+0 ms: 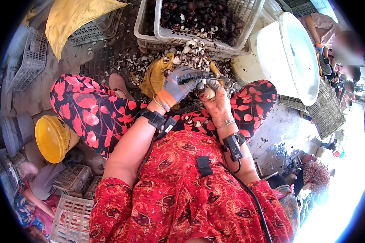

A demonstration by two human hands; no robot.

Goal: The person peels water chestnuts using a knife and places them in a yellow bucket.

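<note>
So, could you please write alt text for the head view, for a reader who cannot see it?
A seated person's gloved left hand works a small knife on a pale, partly peeled water chestnut held in the bare right hand. Ahead, a white plastic crate holds dark unpeeled ones above scattered peelings.

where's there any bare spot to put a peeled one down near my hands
Barest: ground between the yellow cloth and your knee. Crowded: peel scraps under the crate, just beyond your left hand and right hand.
</note>
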